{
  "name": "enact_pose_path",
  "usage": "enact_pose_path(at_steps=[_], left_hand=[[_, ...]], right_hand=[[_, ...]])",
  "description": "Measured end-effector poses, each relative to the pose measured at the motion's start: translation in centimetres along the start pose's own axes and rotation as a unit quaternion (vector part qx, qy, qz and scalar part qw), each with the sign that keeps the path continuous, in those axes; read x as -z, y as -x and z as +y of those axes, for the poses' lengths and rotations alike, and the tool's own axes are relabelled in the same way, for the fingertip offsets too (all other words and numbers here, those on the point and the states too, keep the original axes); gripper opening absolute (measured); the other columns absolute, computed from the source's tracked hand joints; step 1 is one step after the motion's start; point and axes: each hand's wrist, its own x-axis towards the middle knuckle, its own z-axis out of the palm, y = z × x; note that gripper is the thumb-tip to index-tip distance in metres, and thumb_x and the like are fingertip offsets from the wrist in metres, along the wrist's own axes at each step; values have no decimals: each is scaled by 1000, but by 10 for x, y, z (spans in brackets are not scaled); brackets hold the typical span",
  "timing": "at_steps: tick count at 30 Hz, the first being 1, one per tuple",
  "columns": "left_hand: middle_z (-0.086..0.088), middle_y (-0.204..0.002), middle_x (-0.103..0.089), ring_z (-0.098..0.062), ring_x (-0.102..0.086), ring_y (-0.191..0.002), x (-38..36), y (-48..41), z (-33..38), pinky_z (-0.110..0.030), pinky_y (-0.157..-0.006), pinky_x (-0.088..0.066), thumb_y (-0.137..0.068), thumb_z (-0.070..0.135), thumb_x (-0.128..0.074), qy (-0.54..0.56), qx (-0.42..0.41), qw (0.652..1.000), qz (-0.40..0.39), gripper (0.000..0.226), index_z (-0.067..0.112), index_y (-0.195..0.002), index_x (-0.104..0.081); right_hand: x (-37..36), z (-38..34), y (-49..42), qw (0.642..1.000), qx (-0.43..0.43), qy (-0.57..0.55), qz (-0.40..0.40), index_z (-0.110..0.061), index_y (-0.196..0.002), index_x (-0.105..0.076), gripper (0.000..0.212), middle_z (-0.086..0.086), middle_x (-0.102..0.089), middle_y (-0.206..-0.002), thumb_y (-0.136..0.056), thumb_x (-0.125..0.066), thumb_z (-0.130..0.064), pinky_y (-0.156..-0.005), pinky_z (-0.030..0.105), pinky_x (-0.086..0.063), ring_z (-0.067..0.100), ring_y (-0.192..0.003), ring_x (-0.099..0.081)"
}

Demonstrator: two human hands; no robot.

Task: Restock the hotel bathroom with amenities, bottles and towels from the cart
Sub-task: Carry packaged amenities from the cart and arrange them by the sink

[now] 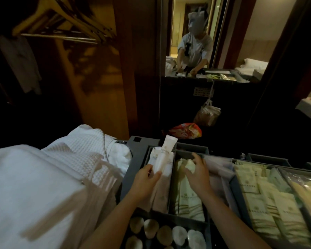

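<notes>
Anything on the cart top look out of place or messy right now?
Mostly tidy. One white sachet sticks up above its compartment, and the white linen at left is bunched, not folded. Nothing spilled.

Dim, warm light falls from above, leaving the wardrobe [66, 69] and floor in deep shadow. The mirror [214, 36] shows a brighter room. White towels [43, 177] glare slightly; edges bend and smear, perhaps from motion blur

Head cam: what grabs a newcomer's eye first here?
The left hand holding a white amenity packet upright over the cart tray, centre frame. The right hand hovers open over the next compartment. Bright white folded towels fill the lower left.
</notes>
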Motion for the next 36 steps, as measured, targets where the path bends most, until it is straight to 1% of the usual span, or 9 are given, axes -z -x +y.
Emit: enact_pose_path(at_steps=[4, 8, 10, 13, 16, 19, 25, 32, 36], left_hand=[[-5, -78, -62, -21, -64, -75, 30, 13, 35, -20, -58, -46, -94, 23, -51, 97, -19, 995, 3, 15, 18, -80, -47], [1, -87, -72, -6, -68, -76, 66, 38, 65, -13, -56, -51, -91, 24, -57, 150, -34, 988, -7, 12, 15, -99, -54], [6, -83, -73, -4, -68, -74, 86, 57, 74, -12, -53, -50, -89, 23, -60, 163, -43, 986, 5, 12, 18, -99, -55], [8, -93, -71, -4, -67, -82, 117, 88, 81, -13, -55, -48, -87, 27, -62, 147, -56, 987, 41, 20, 28, -106, -55], [15, -94, -66, 1, -65, -83, 150, 123, 84, -9, -56, -47, -85, 28, -64, 106, -89, 988, 74, 21, 41, -96, -52], [17, -90, -64, 8, -64, -76, 184, 159, 86, -3, -52, -44, -84, 26, -65, 69, -93, 987, 109, 21, 40, -93, -53], [11, -79, -67, -1, -66, -69, 239, 245, 73, -10, -52, -47, -89, 28, -58, 15, -88, 979, 182, 11, 36, -96, -55], [4, -81, -64, -5, -62, -69, 280, 351, 48, -18, -55, -49, -87, 29, -59, -56, -26, 959, 278, 5, 25, -88, -62], [-23, -90, -61, -35, -59, -79, 300, 407, 40, -47, -71, -50, -88, 23, -59, -90, 20, 938, 335, 27, -1, -99, -63]], right_hand=[[15, -23, -1, 994, -63, -93, 3, -13, -135, -44, 51, 7, -54, -126, -88, -64, -18, -83, 32, -45, 28, -118, -51], [30, -73, 1, 991, 30, -131, 7, -22, -97, -64, 15, -3, -64, -86, -85, -67, -15, -70, 29, -46, 18, -86, -62], [36, -105, 9, 980, 82, -181, 7, -25, -85, -65, 12, -12, -66, -77, -86, -65, -14, -68, 30, -52, 6, -76, -62], [41, -155, 26, 958, 130, -253, -21, -25, -89, -64, 4, -15, -71, -73, -89, -61, -22, -58, 17, -52, 1, -70, -67], [43, -200, 54, 935, 168, -305, -66, -29, -89, -59, 10, -9, -72, -76, -92, -57, -19, -54, 19, -54, 12, -66, -70], [39, -236, 87, 918, 196, -325, -116, -28, -89, -59, 13, -6, -72, -77, -93, -55, -16, -54, 18, -52, 14, -65, -70], [19, -290, 162, 886, 223, -346, -212, -32, -94, -59, 9, -7, -73, -81, -92, -55, -24, -56, 19, -54, 11, -70, -70], [-19, -337, 246, 839, 254, -364, -316, -27, -90, -58, 7, -10, -72, -76, -92, -55, -21, -50, 12, -49, 8, -66, -69], [-40, -357, 283, 783, 268, -385, -408, -21, -93, -59, 6, -1, -73, -76, -92, -55, -16, -57, 21, -54, 13, -68, -70]])
